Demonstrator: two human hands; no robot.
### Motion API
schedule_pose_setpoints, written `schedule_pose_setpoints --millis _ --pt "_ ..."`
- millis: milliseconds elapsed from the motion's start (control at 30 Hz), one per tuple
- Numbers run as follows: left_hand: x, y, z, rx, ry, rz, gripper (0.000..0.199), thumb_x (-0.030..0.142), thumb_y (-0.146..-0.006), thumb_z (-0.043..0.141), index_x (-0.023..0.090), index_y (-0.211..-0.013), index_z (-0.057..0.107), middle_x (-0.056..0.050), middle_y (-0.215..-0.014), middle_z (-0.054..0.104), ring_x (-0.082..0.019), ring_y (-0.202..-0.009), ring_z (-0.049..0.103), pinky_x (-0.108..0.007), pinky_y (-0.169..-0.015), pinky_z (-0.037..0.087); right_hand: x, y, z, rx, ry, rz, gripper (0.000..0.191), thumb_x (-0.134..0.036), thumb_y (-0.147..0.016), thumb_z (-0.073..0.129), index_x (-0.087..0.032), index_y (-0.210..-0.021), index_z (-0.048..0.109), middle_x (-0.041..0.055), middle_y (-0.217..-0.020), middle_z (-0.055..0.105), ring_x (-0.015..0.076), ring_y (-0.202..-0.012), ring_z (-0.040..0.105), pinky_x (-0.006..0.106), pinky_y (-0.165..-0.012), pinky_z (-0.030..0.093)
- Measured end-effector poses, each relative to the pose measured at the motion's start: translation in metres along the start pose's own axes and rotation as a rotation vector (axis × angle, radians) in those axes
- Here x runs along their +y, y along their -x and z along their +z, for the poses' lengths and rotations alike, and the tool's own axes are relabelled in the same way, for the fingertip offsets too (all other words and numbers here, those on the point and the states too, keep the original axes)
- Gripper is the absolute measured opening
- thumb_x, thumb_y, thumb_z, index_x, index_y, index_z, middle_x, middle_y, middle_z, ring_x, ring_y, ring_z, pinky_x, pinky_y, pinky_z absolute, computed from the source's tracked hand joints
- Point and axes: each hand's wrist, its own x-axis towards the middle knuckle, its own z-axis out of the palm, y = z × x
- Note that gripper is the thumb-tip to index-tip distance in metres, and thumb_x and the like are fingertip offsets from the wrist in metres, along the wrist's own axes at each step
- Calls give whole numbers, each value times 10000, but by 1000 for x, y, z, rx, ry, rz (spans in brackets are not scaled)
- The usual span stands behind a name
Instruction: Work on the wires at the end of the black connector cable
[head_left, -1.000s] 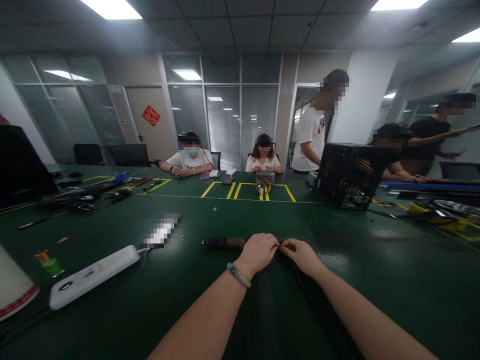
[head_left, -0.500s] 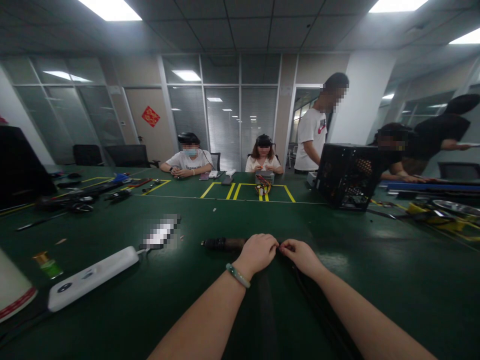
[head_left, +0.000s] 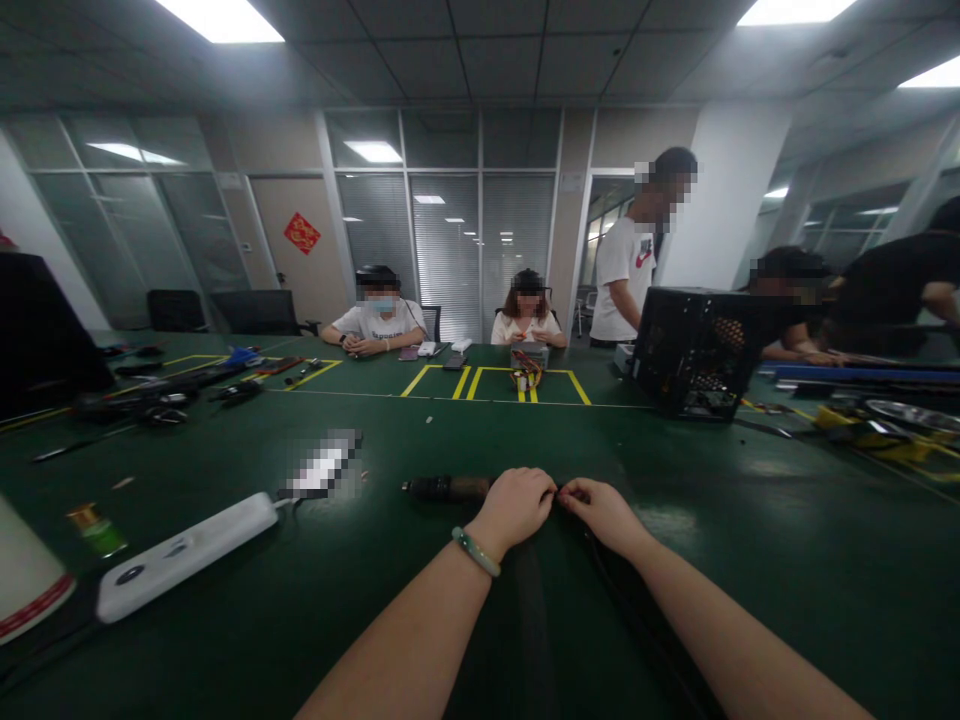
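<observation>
A dark, tube-shaped electric screwdriver [head_left: 450, 488] lies sideways on the green table, its narrow tip pointing left. My left hand [head_left: 519, 500], with a jade-green bangle at the wrist, is closed over the right part of its body and hides it. Close against those fingertips, my right hand [head_left: 600, 508] pinches at the tool's right end, where a black cable [head_left: 604, 565] seems to join. What sits between the two sets of fingertips is small and mostly hidden. The cable drops from under my right hand toward the near edge, partly behind the forearm.
To the left lie a white power strip [head_left: 187, 560], a small green bottle [head_left: 97, 530] and a pale cup [head_left: 26, 575]. A black computer case [head_left: 697, 350] stands at the far right. Several people are across the table, one behind a grey power supply [head_left: 529, 355] with wires.
Both my hands and the screwdriver stay practically in place. At the far right, a person in black has shifted to the right, and the paper-like item in their hand is out of sight.
</observation>
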Motion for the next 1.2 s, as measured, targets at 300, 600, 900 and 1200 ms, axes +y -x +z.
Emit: schedule_pose_setpoints --millis 300,600,900,1200 --pt "0 1 -1 -3 20 -5 174 281 -899 564 215 -1055 605 -28 -1023 648 -198 -953 587 -337 -874 444 1 0 1 -8 -17 17 185 -360 -844 572 -233 -872 704 1 -817 715 173 -733 638 251 -640 427" --pt "1 0 -1 -30 -16 -30 79 229 -892 535 203 -941 590 -29 -947 636 -192 -907 586 -327 -843 433 5 -2 4 -9 -20 21 212 -379 -843 572 -222 -900 702 14 -827 716 174 -732 634 248 -620 419" --pt "0 1 -1 0 2 -19 103 223 -894 515 207 -956 596 -24 -949 637 -188 -901 584 -327 -846 440 3 -1 3 -13 -14 9 189 -367 -843 567 -233 -879 695 0 -806 709 165 -711 625 241 -602 405" --pt "0 0 -1 -27 -11 -11 92 225 -887 553 214 -960 607 -19 -989 637 -185 -932 587 -327 -864 442 2 0 2 -8 -28 8 197 -363 -845 566 -223 -880 700 5 -821 714 173 -744 638 248 -651 429"
